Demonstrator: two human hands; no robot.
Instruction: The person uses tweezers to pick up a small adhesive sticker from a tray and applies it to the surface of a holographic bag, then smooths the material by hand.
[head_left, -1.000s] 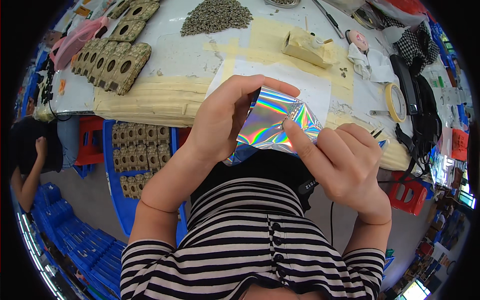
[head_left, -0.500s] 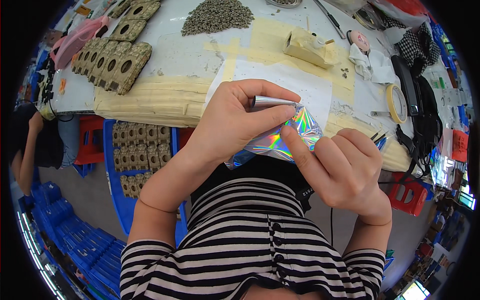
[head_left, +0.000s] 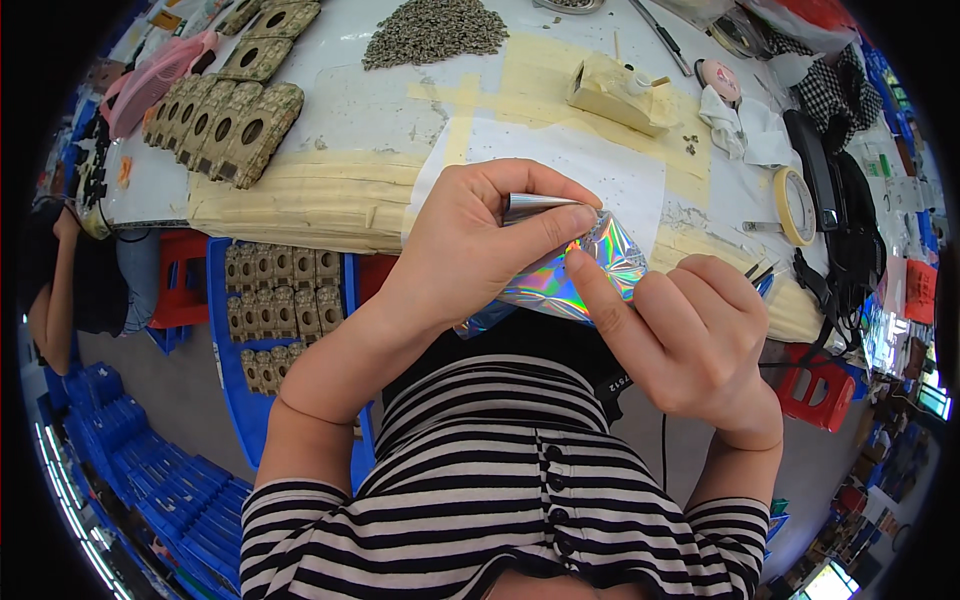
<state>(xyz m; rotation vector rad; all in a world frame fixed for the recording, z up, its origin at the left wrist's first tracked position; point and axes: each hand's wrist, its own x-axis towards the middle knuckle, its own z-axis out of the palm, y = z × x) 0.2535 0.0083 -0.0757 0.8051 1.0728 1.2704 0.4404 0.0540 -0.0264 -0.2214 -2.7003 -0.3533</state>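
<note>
My left hand (head_left: 470,245) pinches the top edge of a shiny rainbow-foil pouch (head_left: 560,285), thumb and fingers folded over its silver rim. My right hand (head_left: 690,335) holds the pouch from the right, its index finger pressed against the foil face. The pouch hangs just above my striped shirt, in front of the table edge. Most of the pouch's left half is hidden behind my left hand.
A white sheet (head_left: 590,165) lies on the taped table (head_left: 330,190). A heap of small grey parts (head_left: 435,30) sits at the back, brown perforated blocks (head_left: 235,115) at left, more in a blue crate (head_left: 285,305). Tape roll (head_left: 795,205) at right. Another person (head_left: 70,290) stands far left.
The pouch has been turned and folded over at its top; my left hand's fingers closed down over the rim, and my right index finger moved onto the foil face.
</note>
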